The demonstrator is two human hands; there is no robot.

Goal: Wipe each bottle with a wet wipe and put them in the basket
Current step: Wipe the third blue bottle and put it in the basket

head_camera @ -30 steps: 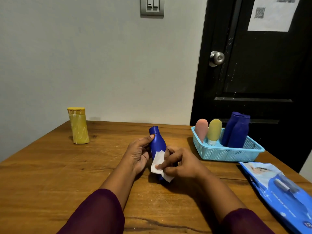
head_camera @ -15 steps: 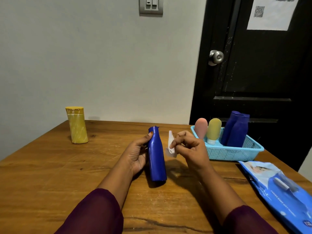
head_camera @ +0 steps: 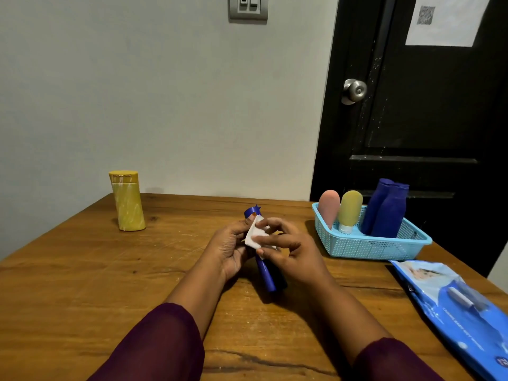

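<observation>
i note a pale blue mesh plastic basket (head_camera: 384, 247) at the right of the wooden table (head_camera: 82, 284). it holds a rounded pink tube (head_camera: 329, 207), a yellow-green tube (head_camera: 349, 209) standing cap down, and two dark blue bottles (head_camera: 387, 207) leaning together. at table centre the left hand (head_camera: 229, 248) curls round a glossy blue bottle (head_camera: 266, 276). the right hand (head_camera: 291, 248) pinches a white wet wipe (head_camera: 254, 236) against its upper part. a yellow bottle (head_camera: 127, 200) stands upright far left. a shiny wipes pack (head_camera: 453, 306) lies near the basket.

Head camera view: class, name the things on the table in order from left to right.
In order: yellow bottle → blue bottle with the wet wipe on it → pink bottle → yellow-green bottle → two dark blue bottles → wet wipes pack.
</observation>
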